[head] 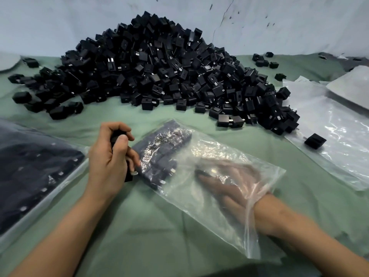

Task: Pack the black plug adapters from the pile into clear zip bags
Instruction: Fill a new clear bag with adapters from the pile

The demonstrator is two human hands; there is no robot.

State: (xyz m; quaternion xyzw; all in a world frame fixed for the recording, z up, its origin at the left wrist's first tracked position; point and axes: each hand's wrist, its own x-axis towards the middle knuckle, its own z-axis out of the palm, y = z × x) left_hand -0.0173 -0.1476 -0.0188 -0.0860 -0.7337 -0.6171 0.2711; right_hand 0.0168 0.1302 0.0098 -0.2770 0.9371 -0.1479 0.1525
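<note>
Ideally the right hand [229,184], fingers flat inside the zip bag [199,216], tucks pieces snug against the packed row [163,148]; the left hand [107,162] grips spare adapters [118,136] in curled fingers.

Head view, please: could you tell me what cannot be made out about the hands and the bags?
All in the head view:
- Right hand: inside the zip bag, smeared by glare and blur; whether its fingers hold anything is unclear.
- Left hand: grips black adapters; its fingers and palm hide how many.
- Packed bag: cut off by the left edge, contents blurred.
</note>
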